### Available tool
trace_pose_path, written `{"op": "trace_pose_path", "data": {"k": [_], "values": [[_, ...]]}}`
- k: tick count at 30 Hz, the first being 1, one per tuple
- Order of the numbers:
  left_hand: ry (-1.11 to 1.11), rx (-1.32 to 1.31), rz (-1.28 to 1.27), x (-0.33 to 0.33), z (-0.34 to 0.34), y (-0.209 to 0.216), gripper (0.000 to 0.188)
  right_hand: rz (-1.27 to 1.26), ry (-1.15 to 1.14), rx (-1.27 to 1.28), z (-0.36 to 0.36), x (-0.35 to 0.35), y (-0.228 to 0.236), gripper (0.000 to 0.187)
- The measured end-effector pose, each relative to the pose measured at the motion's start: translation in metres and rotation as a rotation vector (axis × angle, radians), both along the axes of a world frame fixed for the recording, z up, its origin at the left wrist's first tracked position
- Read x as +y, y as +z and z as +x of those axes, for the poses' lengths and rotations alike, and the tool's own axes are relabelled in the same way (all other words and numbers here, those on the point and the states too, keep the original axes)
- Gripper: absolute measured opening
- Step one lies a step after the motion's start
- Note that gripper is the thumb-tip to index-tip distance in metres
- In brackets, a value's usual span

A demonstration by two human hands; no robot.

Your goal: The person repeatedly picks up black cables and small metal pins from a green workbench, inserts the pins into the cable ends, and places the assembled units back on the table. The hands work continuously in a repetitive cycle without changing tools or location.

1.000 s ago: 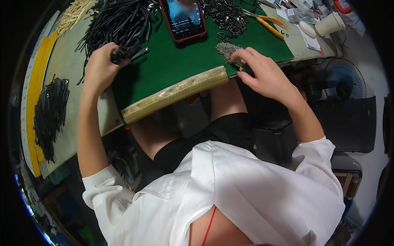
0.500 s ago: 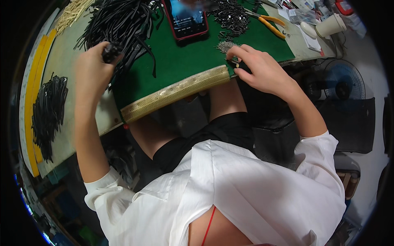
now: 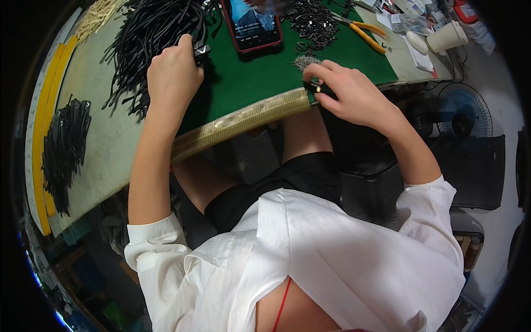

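We take the green felt mat on the workbench as our landmark. Our left hand sits at the mat's left edge, fingers curled closed around a small black part with a metal end, right where the big heap of black flat cords spills toward the mat. Our right hand rests at the mat's near right corner, thumb and forefinger pinched narrowly on a tiny black piece with a gold-coloured tip, just above the woven tan strip that lines the mat's front edge.

On the far side of the mat lies a red-cased smartphone with its screen lit. To the right of the phone, still on the mat, is a pile of small dark metal bits, and a smaller grey cluster lies just beyond our right fingers. Orange-handled pliers lie at the mat's far right edge, with a white paper cup further right. Well left of the mat, a separate bundle of black cords lies beside a yellow strip.
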State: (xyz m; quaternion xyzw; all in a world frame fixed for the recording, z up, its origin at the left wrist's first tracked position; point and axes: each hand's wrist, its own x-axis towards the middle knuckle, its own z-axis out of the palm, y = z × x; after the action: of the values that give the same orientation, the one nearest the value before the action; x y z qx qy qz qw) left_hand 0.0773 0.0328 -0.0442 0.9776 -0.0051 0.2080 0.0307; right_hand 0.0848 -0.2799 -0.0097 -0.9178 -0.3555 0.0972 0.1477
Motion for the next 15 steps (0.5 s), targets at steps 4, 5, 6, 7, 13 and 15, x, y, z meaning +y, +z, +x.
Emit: {"op": "trace_pose_path", "data": {"k": [4,5,6,7,13,15], "values": [[0.072,0.099,-0.022,0.0,0.0,0.002,0.034,0.054,0.084,-0.05,0.005,0.002,-0.002,0.027],[0.052,0.092,-0.049,0.002,-0.003,0.002,0.032,0.05,0.09,-0.052,0.005,0.003,-0.002,0.027],[0.026,0.084,-0.076,0.004,-0.005,0.003,0.03,0.046,0.091,-0.054,0.005,0.003,-0.002,0.027],[0.002,0.076,-0.103,0.005,-0.008,0.006,0.028,0.026,0.094,-0.061,0.005,0.003,-0.001,0.027],[-0.012,0.182,-0.426,0.011,-0.028,0.041,0.028,-0.058,0.095,-0.069,0.005,0.01,0.006,0.028],[-0.009,0.224,-0.561,0.015,-0.032,0.046,0.023,-0.056,0.091,-0.068,0.004,0.011,0.007,0.028]]}}
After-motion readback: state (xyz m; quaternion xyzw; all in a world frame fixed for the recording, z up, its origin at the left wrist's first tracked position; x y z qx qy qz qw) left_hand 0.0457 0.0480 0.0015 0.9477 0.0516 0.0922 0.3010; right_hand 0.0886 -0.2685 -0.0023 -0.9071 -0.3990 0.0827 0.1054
